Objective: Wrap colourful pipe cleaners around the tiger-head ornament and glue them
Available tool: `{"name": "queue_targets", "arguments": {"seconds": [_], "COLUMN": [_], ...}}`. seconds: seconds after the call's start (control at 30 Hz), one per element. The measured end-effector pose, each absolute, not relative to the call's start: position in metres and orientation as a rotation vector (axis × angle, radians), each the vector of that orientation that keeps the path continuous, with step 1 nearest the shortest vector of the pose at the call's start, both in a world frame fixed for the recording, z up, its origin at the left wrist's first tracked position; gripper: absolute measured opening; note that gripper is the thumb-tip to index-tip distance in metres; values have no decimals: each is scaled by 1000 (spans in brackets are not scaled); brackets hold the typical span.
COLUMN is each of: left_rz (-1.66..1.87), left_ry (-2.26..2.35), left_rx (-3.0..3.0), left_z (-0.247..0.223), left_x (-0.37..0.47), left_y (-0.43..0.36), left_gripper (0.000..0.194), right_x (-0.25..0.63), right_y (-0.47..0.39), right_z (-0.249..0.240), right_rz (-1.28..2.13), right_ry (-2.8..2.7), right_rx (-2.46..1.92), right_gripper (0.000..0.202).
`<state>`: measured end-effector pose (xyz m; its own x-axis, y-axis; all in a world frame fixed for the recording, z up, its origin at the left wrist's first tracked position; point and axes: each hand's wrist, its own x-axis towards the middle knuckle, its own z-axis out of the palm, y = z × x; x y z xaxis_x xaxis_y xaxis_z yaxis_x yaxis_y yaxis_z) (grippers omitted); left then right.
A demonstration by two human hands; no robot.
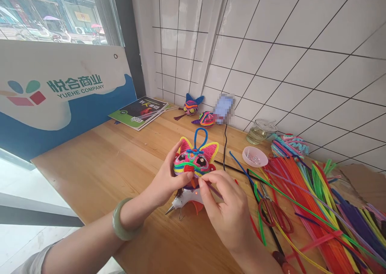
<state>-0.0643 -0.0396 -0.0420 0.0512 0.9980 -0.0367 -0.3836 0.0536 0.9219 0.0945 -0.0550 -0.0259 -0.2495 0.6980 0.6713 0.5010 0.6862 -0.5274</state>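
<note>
A colourful animal head of pipe cleaners, with pink ears edged in yellow and a blue loop on top, is held upright above the wooden table. My left hand grips its left side, thumb across the lower front. At its lower right, my right hand pinches the end of a thin purple strip, close to the red mouth part. Below the head lies a white glue gun with a metal tip and a small red light, partly hidden by my right hand.
Red-handled scissors and many coloured pipe cleaners cover the right side. Behind stand a pink bowl, a glass jar, a blurred phone and two finished heads. Booklets lie at the back left.
</note>
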Motion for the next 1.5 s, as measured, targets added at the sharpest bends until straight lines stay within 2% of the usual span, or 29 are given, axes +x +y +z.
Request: {"name": "queue_targets", "arguments": {"seconds": [0.33,0.8,1.17,1.5], "left_rz": [1341,1302,1256,1232], "left_ry": [912,834,816,768], "left_rx": [914,703,700,705], "left_z": [-46,-40,-42,-46], "left_x": [-69,-73,-74,-76], "left_y": [-34,-32,-32,-32], "left_gripper": [99,88,90,81], "right_x": [96,106,109,113], "right_y": [-54,-49,-46,-43], "right_z": [-23,-21,-22,-24], "right_rz": [160,-203,-267,-315], "right_ry": [-1937,-2137,-2179,-2182], "right_rx": [-906,-797,-783,-754], "right_gripper": [10,23,22,29]}}
